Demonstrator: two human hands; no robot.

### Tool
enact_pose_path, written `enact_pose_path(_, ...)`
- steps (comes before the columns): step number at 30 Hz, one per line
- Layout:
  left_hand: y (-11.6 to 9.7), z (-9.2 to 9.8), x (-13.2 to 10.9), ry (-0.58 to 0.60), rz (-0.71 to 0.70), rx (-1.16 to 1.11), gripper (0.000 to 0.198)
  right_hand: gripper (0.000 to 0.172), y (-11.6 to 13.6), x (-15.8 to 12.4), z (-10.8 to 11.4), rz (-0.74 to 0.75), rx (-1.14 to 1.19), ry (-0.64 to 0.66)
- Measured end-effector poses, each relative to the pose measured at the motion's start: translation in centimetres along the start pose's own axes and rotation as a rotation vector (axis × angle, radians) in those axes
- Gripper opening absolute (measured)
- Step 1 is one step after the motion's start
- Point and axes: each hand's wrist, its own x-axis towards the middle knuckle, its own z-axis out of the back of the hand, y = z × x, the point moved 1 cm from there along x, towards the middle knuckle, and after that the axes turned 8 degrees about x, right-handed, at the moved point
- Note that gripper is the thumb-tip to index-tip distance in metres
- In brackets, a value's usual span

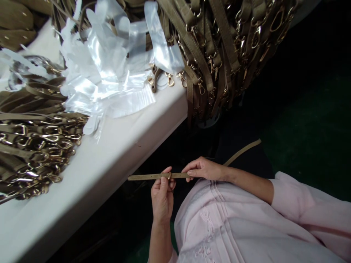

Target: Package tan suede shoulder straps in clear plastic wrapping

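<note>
A narrow olive-brown strap (145, 177) with a small gold buckle (169, 175) is stretched between my hands, in front of the pink shirt. My left hand (163, 193) is closed on it at the buckle, with the thumb on top. Farther along, my right hand (205, 169) pinches the strap between thumb and fingers. One strap end points left past my left hand. Beyond my right wrist, a strap length (244, 151) sticks out to the upper right; its link to the held part is hidden behind the hand.
A white table (128, 146) runs diagonally on the left. On it lie a heap of clear plastic pieces (106, 69) and a pile of straps with gold clasps (46, 146). Many more straps (208, 47) hang over its far end. A short strap piece (155, 78) lies near the edge.
</note>
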Motion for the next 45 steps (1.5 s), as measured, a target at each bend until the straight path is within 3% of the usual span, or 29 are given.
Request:
enact_pose_path(6,-0.6,0.7,0.6,-0.012,-0.010,-0.093,0.038,0.046,0.0,-0.7,0.8,-0.034,0.158,0.021)
enact_pose_path(13,-0.6,0.8,0.6,-0.041,-0.048,-0.030,0.036,0.043,0.5,-0.8,1.3,-0.064,0.135,-0.008)
enact_pose_path(21,0.4,0.6,-0.2,0.060,-0.095,0.282,0.034,0.038,0.4,-0.5,1.0,-0.072,0.023,-0.043)
enact_pose_path(35,-0.4,0.8,-0.7,0.032,-0.220,0.702,0.036,0.035,-0.2,-0.3,1.5,-0.039,-0.076,-0.044)
enact_pose_path(37,-0.5,0.4,-0.7,0.005,-0.236,0.729,0.034,0.031,-0.2,-0.2,1.5,0.019,-0.145,-0.074)
enact_pose_path(40,-0.6,-0.2,-0.6,-0.042,-0.306,0.797,0.031,0.024,0.5,-0.3,1.0,0.222,-0.382,-0.222)
enact_pose_path(42,-0.5,-0.6,-0.5,-0.050,-0.405,0.863,0.029,0.023,1.4,-0.6,0.2,0.344,-0.535,-0.309)
enact_pose_path(45,0.1,-1.3,-0.3,-0.037,-0.627,1.008,0.028,0.029,2.8,-1.1,-1.7,0.409,-0.623,-0.324)
